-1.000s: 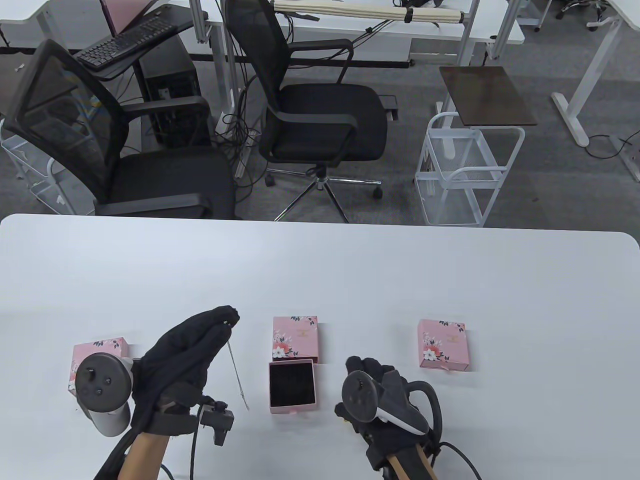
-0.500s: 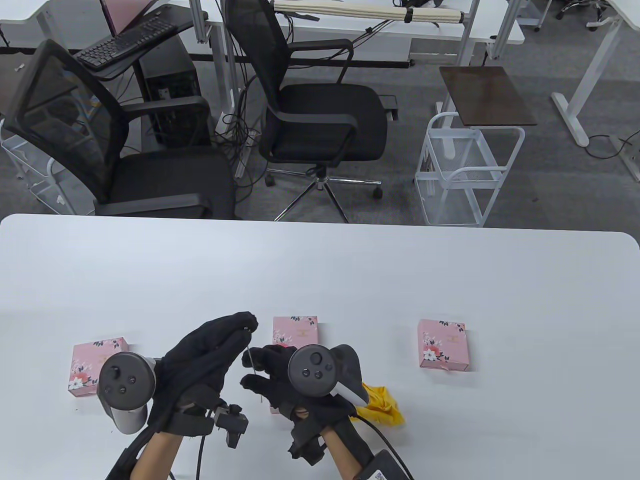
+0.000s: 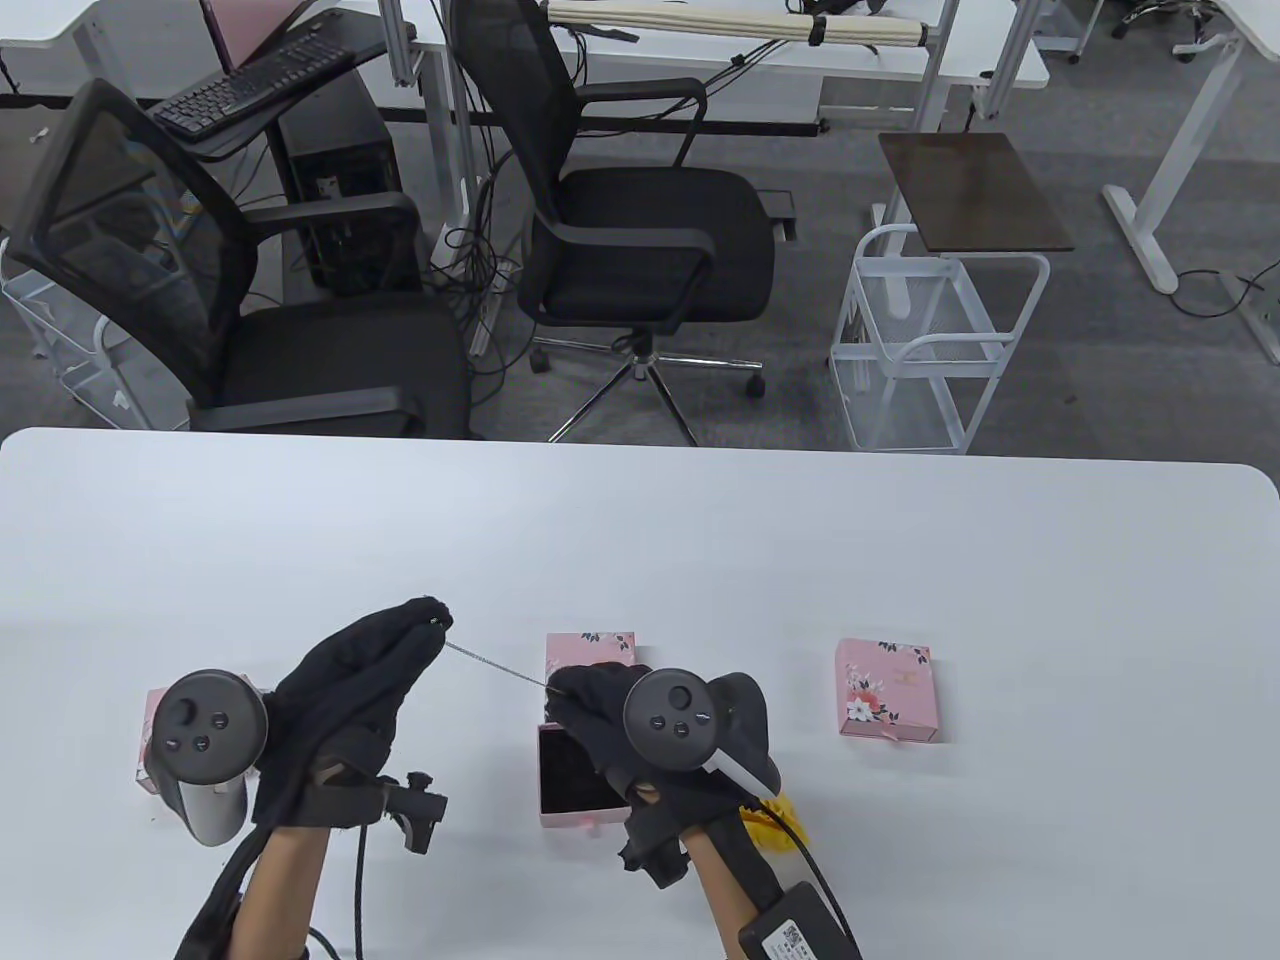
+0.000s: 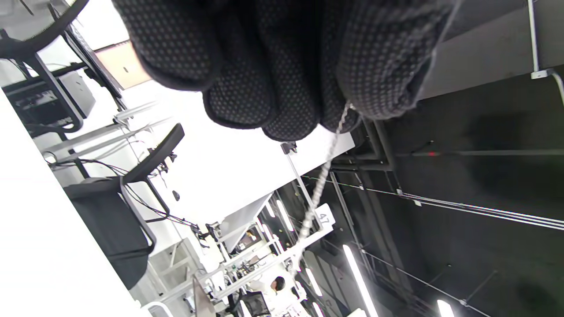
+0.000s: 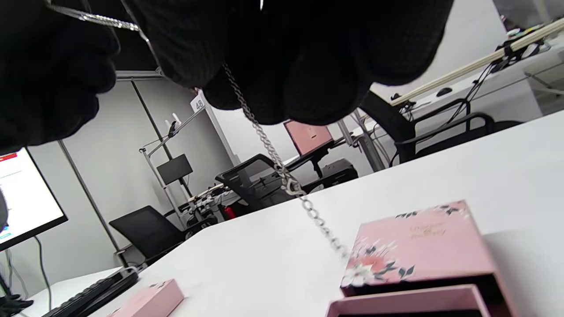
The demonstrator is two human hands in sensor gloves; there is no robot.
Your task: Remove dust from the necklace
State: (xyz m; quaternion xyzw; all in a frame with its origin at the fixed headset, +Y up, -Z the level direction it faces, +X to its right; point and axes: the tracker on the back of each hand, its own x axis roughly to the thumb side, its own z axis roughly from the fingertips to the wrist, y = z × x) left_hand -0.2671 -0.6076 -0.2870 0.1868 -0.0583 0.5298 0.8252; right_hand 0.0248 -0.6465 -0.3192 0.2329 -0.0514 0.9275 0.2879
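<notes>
Both hands' fingers (image 3: 425, 625) pinch the necklace (image 3: 495, 669) taut.

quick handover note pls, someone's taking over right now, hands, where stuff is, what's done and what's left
Left hand: pinches one end of the necklace, raised above the table.
Right hand: grips the chain further along, so it runs between both hands.
Open box lies empty under the right hand, its sleeve just behind. Two closed pink boxes sit far left and right. Yellow cloth lies by the right wrist, not in hand.
Done: necklace out. Left: dust it, probably with the cloth.
</notes>
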